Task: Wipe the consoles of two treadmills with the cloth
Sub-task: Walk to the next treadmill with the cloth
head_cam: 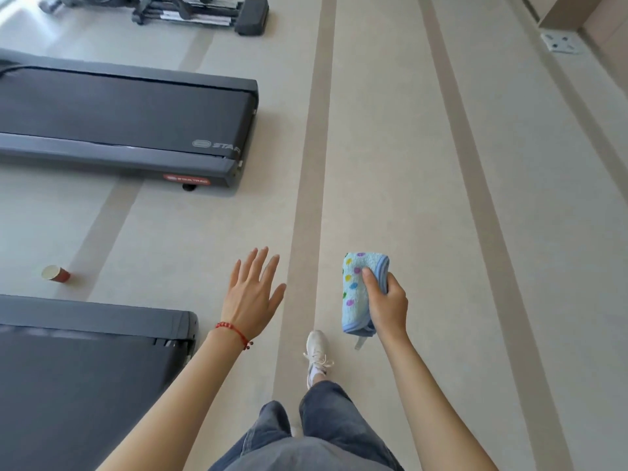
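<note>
My right hand [387,300] grips a folded light-blue cloth [356,290] with coloured dots, held out over the floor. My left hand [253,294] is stretched forward, fingers spread, palm down, holding nothing; a red bead bracelet circles its wrist. Two dark treadmills lie to the left, seen only at their rear deck ends: a near treadmill [85,368] at bottom left and a farther treadmill [129,120] at mid left. No console is in view.
A red paper cup [56,274] lies on its side on the beige floor between the treadmills. Another exercise machine [204,13] stands at the top. A floor socket [560,42] sits at top right. My leg and white shoe [316,355] are below.
</note>
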A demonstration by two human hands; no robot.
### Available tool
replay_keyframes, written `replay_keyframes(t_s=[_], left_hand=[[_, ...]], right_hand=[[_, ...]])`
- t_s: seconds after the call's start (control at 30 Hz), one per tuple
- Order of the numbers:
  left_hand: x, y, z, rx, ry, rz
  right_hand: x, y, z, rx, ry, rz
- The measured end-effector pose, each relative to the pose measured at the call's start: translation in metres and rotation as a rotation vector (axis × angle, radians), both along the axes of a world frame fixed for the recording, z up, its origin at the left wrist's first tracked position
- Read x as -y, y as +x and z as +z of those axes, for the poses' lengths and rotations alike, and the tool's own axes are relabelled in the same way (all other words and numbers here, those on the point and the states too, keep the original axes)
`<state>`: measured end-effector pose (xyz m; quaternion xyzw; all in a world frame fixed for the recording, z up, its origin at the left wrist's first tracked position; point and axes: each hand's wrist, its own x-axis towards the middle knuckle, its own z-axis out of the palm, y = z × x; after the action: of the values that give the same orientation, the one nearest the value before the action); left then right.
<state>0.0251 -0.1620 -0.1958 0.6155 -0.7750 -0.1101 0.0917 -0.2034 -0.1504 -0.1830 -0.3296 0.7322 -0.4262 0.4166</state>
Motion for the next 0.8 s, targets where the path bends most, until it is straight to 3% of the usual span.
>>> replay_keyframes(t_s=[0.4,0.8], left_hand=[[0.180,0.011,0.016,0.029,0.048,0.203],[0.386,0.073,0.019,0.003,-0.026,0.243]], right_hand=[[0.229,0.012,0.009,0.014,0.012,0.176],[0.440,0.081,0.016,0.017,-0.047,0.209]])
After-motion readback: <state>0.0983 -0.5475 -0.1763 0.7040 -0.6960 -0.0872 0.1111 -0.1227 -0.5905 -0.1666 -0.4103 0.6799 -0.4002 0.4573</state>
